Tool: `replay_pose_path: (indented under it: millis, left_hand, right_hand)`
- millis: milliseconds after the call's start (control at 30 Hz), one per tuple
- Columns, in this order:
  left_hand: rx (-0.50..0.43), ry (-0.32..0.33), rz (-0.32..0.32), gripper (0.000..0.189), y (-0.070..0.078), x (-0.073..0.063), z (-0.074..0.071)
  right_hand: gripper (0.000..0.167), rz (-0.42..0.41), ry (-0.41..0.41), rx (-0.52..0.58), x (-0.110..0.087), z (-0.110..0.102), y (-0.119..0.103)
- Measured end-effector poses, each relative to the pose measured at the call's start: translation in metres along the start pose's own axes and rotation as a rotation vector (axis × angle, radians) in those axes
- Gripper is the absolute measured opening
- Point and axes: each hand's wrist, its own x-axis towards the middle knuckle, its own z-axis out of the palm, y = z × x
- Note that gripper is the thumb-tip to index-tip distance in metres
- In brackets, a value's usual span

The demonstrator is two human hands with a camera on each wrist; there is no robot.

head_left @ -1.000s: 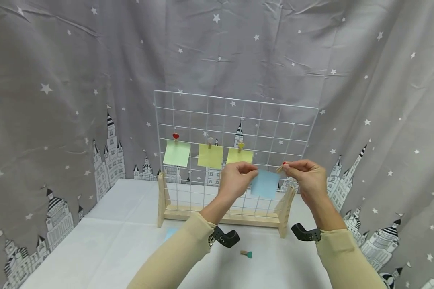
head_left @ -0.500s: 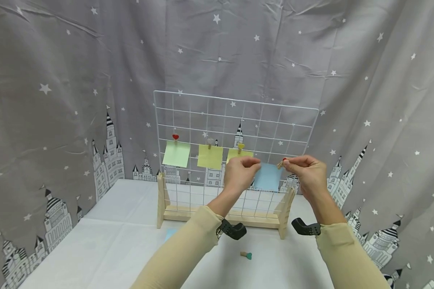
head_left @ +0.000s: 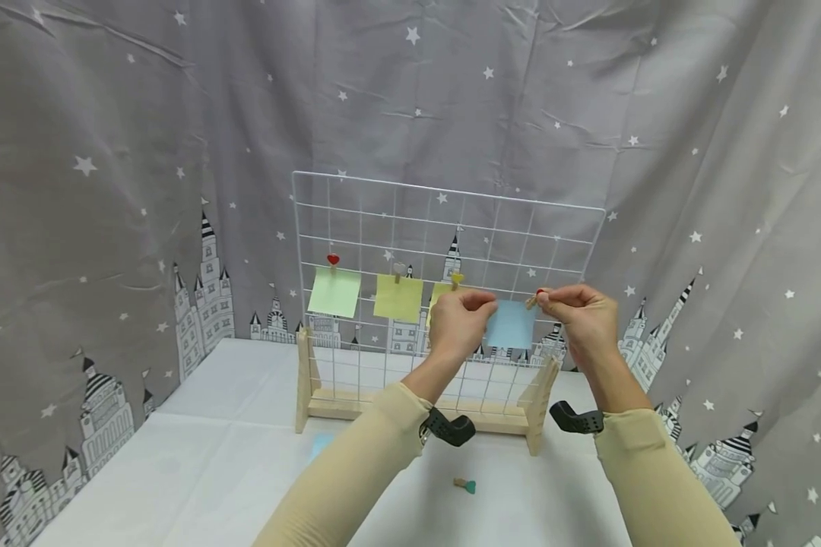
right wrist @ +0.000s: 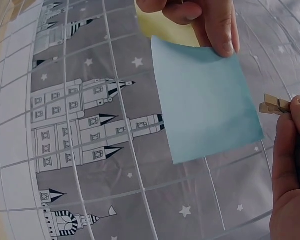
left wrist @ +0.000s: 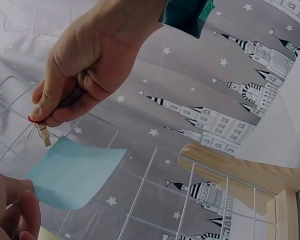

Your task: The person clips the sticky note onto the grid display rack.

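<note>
My left hand pinches a light blue sticky note by its upper left corner, close in front of the white wire grid. Between thumb and finger, my right hand holds a small wooden clothespin with a red top. In the right wrist view the clothespin's tip is apart from the note's edge. Clipped on the grid to the left are a pale green note under a red heart clothespin, a yellow note, and a second yellow note partly hidden by my left hand.
A wooden base holds the grid upright on the white table. In front of it lies a clothespin with a green heart. Another light blue note is partly covered by my left sleeve. A grey curtain hangs behind.
My left hand has moved up and slightly right with the blue note, which now sits higher against the grid. My right hand has risen slightly with the clothespin.
</note>
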Motion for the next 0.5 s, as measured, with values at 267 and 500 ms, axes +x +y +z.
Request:
replay_pose_path:
  millis: [267, 500]
  left_hand:
    - [0.01, 0.006, -0.001, 0.009, 0.001, 0.002, 0.005]
    - [0.033, 0.038, 0.004, 0.006, 0.004, 0.005, 0.007]
  right_hand:
    - [0.027, -0.003, 0.006, 0.002, 0.005, 0.001, 0.0]
    - [0.026, -0.024, 0.015, -0.023, 0.01, 0.009, -0.002]
